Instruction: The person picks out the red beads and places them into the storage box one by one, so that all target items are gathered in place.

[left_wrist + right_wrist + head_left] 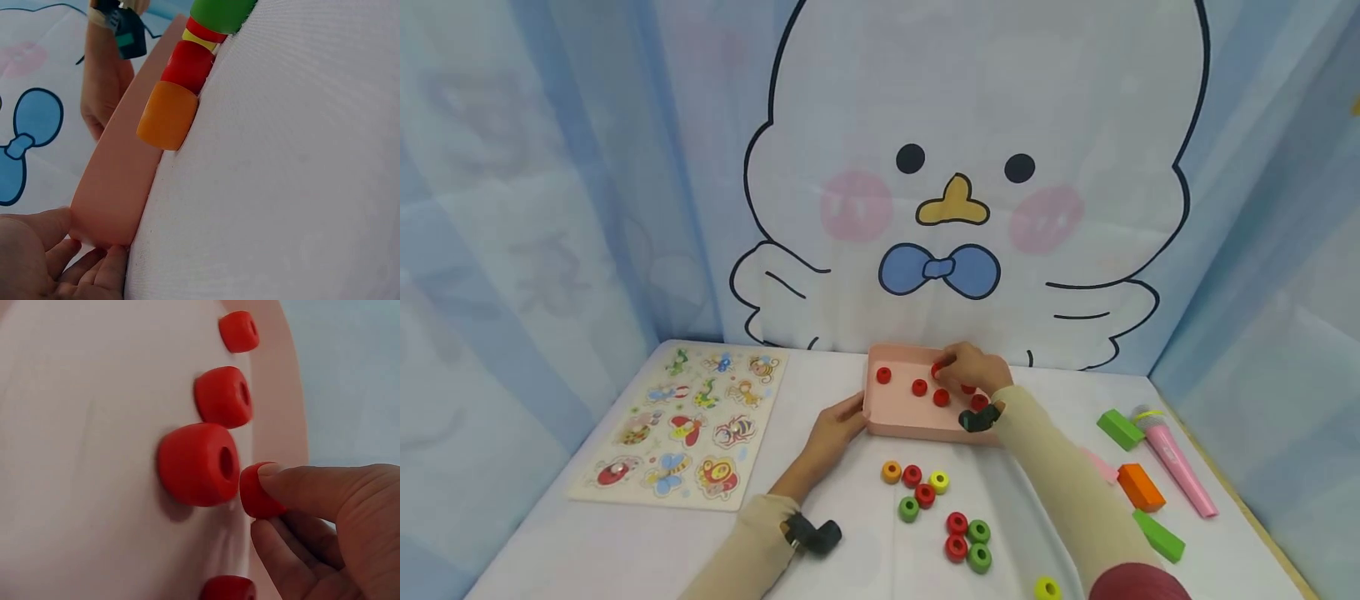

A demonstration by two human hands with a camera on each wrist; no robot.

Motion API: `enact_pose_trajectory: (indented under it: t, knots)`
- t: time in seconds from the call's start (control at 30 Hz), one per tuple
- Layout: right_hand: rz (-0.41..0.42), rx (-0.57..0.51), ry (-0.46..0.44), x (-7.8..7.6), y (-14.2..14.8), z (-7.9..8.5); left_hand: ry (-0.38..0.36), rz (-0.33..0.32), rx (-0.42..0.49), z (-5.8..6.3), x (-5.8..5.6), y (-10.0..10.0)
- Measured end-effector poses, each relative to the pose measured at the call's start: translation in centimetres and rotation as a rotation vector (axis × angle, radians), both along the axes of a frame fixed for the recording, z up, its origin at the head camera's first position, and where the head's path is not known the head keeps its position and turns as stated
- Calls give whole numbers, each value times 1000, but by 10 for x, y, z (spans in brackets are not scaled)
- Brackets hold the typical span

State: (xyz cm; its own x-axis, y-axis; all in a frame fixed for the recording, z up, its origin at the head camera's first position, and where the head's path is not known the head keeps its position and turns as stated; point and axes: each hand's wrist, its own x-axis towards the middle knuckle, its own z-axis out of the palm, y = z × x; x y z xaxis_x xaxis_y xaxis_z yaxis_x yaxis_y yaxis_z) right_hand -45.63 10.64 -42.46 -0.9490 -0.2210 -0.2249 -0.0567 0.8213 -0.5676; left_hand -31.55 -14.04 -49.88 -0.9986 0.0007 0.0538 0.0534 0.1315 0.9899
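A shallow pink tray (902, 429) stands at the back of the table with several red beads (919, 387) in it. At its left end, my left hand (838, 427) holds the tray by the corner, thumb near the rim and fingers low against the wall. My right hand (973, 369) reaches into the tray and pinches a red bead (256, 494) between thumb and fingers. Other red beads (201, 464) lie beside that bead on the tray floor. In front of the tray are loose red, green (908, 509), yellow (938, 481) and orange (891, 472) beads.
A wooden insect puzzle board (700, 433) lies at the left. Green (1121, 429) and orange (1141, 487) blocks and a pink toy microphone (1180, 467) lie at the right. Near the front edge is another yellow bead (1047, 588). A curtain hangs behind the table.
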Motion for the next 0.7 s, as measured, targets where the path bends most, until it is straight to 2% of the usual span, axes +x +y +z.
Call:
enact_pose_trajectory:
  t: [0.13, 0.2, 0.37, 0.5, 0.7]
  knots:
    - [-18, -74, -27, 6, 0, -7, -11, -6, -5, -1, 0, 1]
    - [2, -112, -16, 6, 0, -8, -8, -7, -7, -2, -2, 1]
    - [10, -79, -20, 7, 5, -14, -3, -17, 17, -8, 0, 4]
    - [17, -18, -25, 7, 9, -9, -6, -27, 9, -7, 1, 4]
    - [111, 7, 92, 12, 12, 9, -4, -25, -6, -1, -1, 0]
